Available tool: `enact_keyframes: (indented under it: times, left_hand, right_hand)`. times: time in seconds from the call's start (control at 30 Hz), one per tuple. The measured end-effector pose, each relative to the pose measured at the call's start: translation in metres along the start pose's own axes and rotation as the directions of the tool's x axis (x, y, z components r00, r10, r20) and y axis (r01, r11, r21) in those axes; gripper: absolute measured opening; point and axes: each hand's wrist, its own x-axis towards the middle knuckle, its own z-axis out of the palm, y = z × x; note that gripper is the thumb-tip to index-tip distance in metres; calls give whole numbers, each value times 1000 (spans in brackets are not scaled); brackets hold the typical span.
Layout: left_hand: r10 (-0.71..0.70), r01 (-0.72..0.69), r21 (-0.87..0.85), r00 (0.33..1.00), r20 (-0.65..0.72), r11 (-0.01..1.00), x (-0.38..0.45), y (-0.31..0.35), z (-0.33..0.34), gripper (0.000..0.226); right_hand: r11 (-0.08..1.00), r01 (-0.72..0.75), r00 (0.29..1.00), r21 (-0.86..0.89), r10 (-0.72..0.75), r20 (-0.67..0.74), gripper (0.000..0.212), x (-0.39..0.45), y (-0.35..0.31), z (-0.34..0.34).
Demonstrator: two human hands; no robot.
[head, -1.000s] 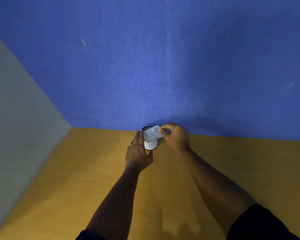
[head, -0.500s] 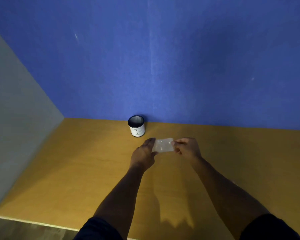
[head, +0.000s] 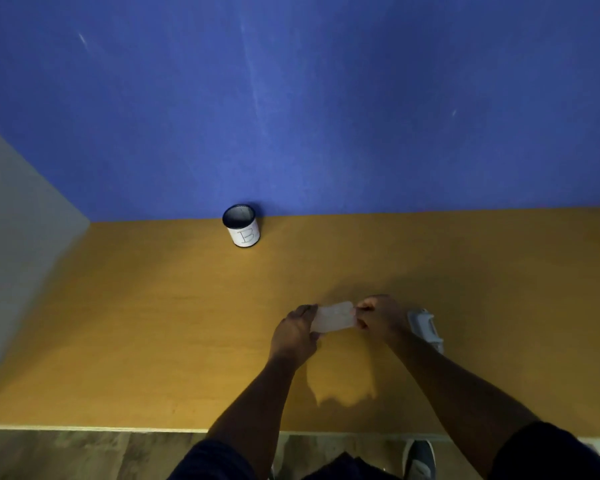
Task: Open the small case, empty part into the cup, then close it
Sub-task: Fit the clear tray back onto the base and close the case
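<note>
A small clear plastic case hangs above the table, held at both ends. My left hand grips its left end and my right hand pinches its right end. I cannot tell whether the case's lid is open or closed. The cup is white with a dark rim and a hand-drawn letter on its side; it stands upright at the back of the table against the blue wall, well away from both hands. What lies inside the cup is hidden.
The yellow-brown table runs to a front edge near me. A blue wall closes the back and a grey panel the left. A small whitish object lies on the table just right of my right wrist.
A second ago both hands held the case at the cup's mouth. They have since drawn back toward me with the case, and the cup stands alone.
</note>
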Motion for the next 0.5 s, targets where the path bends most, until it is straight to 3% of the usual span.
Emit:
enact_keyframes:
  times: [0.5]
  left_hand:
    - [-54,58,-56,997,62,997,-10,7,18,68]
  right_hand:
    - [905,46,998,-424,-28,49,18,-17,23,1]
